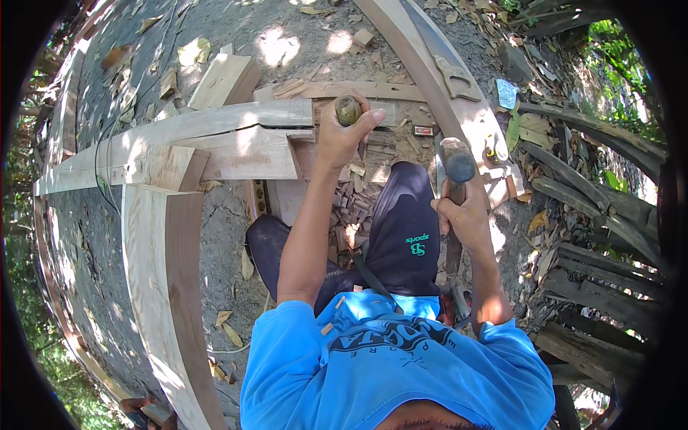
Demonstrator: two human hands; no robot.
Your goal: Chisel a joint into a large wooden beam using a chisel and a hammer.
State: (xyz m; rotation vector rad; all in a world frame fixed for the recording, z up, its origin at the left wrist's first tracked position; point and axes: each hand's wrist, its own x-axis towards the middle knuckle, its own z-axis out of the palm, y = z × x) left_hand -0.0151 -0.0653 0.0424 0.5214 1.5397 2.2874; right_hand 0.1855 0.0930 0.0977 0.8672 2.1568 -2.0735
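My left hand is closed round the upright handle of a chisel, its thumb stretched out to the right. The chisel's blade points down at the cut notch of a long pale timber beam; whether its edge touches the wood is hidden by my hand. To the right, above my knee, my right hand grips a hammer with a dark rounded head, held apart from the chisel. A long crack runs along the beam to the notch. Wood chips lie between my legs.
A thick squared timber stands close on my left. At the right, a plank carries a handsaw. A small red box lies beyond my knee. Rough boards line the right side. A partly hidden tool sits beside my right thigh.
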